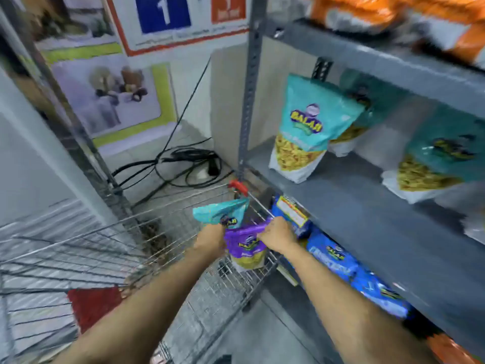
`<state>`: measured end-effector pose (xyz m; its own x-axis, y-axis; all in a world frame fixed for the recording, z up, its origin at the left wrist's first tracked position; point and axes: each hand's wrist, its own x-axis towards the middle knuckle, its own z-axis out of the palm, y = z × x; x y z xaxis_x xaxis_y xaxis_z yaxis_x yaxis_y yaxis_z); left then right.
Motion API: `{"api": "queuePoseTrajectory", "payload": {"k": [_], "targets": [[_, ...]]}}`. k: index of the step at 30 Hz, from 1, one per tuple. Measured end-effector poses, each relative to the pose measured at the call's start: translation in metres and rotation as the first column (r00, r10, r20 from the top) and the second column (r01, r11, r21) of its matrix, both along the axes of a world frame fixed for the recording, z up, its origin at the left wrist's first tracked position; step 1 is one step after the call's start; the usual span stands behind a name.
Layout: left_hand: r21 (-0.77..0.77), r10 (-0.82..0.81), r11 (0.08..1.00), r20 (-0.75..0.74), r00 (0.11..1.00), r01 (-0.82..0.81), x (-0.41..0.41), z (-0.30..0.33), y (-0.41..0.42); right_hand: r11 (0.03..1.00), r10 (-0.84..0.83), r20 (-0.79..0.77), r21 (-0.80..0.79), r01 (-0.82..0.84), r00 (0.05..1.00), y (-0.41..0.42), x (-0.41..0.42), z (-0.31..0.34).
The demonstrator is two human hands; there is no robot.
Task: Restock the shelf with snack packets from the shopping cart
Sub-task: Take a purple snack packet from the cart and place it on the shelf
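Observation:
My left hand (211, 239) grips a teal snack packet (220, 212) by its lower edge, inside the far end of the wire shopping cart (147, 227). My right hand (277, 236) is closed on the top of a purple snack packet (245, 249), which hangs just inside the cart's right rim. To the right stands the grey metal shelf (367, 206). Three teal packets stand on its middle level, the nearest one (305, 130) upright at the left end. The frame is blurred by motion.
Blue packets (336, 256) fill the shelf level below, close beside my right wrist. Orange packets (367, 9) lie on the top level. A grey upright post (249, 88) stands at the shelf corner. Black cables (189, 161) lie coiled on the floor beyond the cart.

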<state>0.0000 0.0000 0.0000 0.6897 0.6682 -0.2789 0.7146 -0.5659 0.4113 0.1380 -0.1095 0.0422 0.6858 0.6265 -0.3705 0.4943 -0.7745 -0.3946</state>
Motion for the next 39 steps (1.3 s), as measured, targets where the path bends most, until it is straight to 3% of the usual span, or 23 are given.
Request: {"api": "queuePoseTrajectory", "payload": {"k": [2,4,7,10,13,18,20,21,23,26,30,39], "targets": [[-0.068,-0.005,0.998,-0.075,0.997,0.0,0.001,-0.032,0.011,0.994,-0.082,-0.112,-0.08,0.073,0.99,0.019,0.002,-0.035],[-0.168,0.007,0.985,-0.146,0.989,-0.032,0.001,-0.065,0.015,0.975,-0.219,-0.323,-0.103,0.196,0.921,0.027,0.009,-0.069],[-0.398,0.078,0.913,-0.06,0.995,-0.095,0.009,-0.113,0.023,0.959,-0.28,-0.485,-0.178,0.22,0.828,0.036,0.028,-0.114],[-0.572,0.19,0.805,-0.006,0.982,-0.159,0.022,-0.149,0.022,0.952,-0.281,-0.487,-0.248,0.178,0.827,0.044,0.044,-0.145],[-0.746,0.318,0.657,0.141,0.938,-0.111,0.039,-0.18,0.015,0.93,-0.317,-0.422,-0.313,0.191,0.849,0.058,0.055,-0.166],[-0.656,0.415,0.736,0.239,0.878,-0.17,0.044,-0.224,0.006,0.945,-0.279,-0.44,-0.282,0.164,0.853,0.053,0.067,-0.19],[-0.686,0.503,0.7,0.277,0.818,-0.199,0.04,-0.237,0.004,0.953,-0.287,-0.479,-0.234,0.195,0.83,0.053,0.068,-0.196],[-0.715,0.533,0.671,0.281,0.798,-0.196,0.037,-0.24,0.003,0.956,-0.276,-0.408,-0.206,0.207,0.87,0.055,0.066,-0.193],[-0.756,0.534,0.637,0.29,0.794,-0.152,0.028,-0.234,0.004,0.968,-0.245,-0.304,-0.127,0.216,0.92,0.058,0.06,-0.182],[-0.772,0.46,0.634,0.347,0.817,-0.029,0.01,-0.203,0.015,0.956,-0.23,-0.44,0.067,0.287,0.868,0.056,0.054,-0.163],[-0.715,0.352,0.699,0.356,0.865,0.01,-0.016,-0.124,0.034,0.899,-0.153,-0.707,0.191,0.394,0.691,0.055,0.043,-0.117],[-0.555,0.285,0.831,0.493,0.822,0.045,-0.033,0.026,0.038,0.741,-0.007,-0.807,0.392,0.545,0.591,0.024,0.023,-0.004]]}}
